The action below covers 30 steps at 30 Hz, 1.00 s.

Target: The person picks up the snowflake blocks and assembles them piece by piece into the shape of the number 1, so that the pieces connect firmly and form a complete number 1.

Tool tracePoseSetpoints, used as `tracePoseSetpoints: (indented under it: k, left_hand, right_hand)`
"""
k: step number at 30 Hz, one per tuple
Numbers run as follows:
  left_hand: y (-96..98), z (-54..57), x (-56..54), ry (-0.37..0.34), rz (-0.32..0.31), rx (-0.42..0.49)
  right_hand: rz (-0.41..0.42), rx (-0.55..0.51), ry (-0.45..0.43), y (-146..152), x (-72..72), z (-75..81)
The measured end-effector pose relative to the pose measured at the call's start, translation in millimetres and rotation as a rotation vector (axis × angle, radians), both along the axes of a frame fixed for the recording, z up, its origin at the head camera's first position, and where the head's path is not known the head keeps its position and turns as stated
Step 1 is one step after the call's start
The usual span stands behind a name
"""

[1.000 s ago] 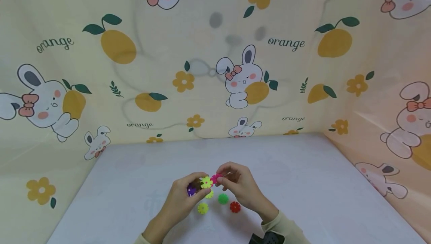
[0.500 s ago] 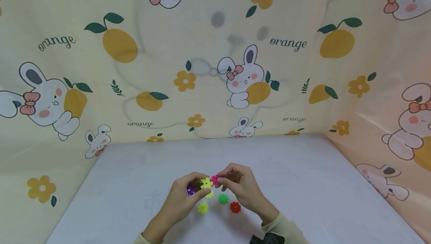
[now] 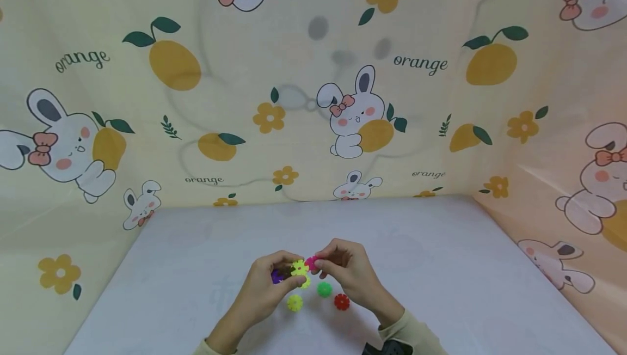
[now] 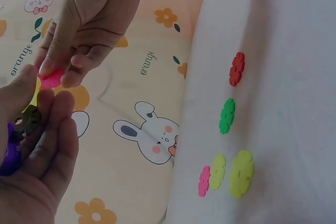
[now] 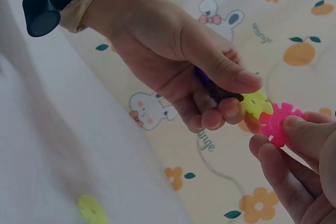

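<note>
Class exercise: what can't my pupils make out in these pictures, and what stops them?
- Purple disc: head view; the left hand covers part of its outline.
- How deeply the slots meet: right wrist view; the held pink disc overlaps the held yellow disc.
- Whole shape of the loose yellow disc: right wrist view; cut off by the bottom edge.
- Dark wrist device: head view; cut off by the bottom edge.

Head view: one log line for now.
left hand: grips yellow disc | right hand: pinches pink disc | edges: meeting | table: green disc, red disc
</note>
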<state>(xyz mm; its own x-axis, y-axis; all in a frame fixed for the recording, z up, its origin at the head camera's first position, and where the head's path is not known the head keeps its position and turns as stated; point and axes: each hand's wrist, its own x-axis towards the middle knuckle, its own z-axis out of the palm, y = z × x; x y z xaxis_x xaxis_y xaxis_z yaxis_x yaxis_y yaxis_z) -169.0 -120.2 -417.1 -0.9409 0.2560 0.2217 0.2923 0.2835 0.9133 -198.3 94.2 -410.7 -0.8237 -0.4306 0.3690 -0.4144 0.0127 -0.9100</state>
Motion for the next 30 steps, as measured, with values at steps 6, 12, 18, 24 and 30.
tracePoseSetpoints:
  k: [6, 12, 18, 24, 30]
  left_hand:
    - [-0.3, 1.0, -0.7, -0.038, -0.050, 0.058]
    - [2.1, 1.1, -0.3, -0.053, -0.029, 0.048]
    - [4.1, -0.5, 1.1, -0.017, 0.021, -0.082]
    - [3.9, 0.2, 2.6, 0.026, 0.040, -0.178]
    - [3.7, 0.3, 3.0, 0.150, 0.097, -0.288]
  right_hand:
    - [0.023, -0.027, -0.006, -1.5, -1.4, -3.3]
    - [0.002, -0.050, -0.002, -4.1, -1.6, -4.6]
    - [-0.028, -0.025, -0.039, -5.3, 0.4, -3.5]
    - [0.015, -0.035, -0.092, -3.7, -1.3, -6.0]
    - [0.060, -0.051, -0.174, -3.2, -3.7, -8.2]
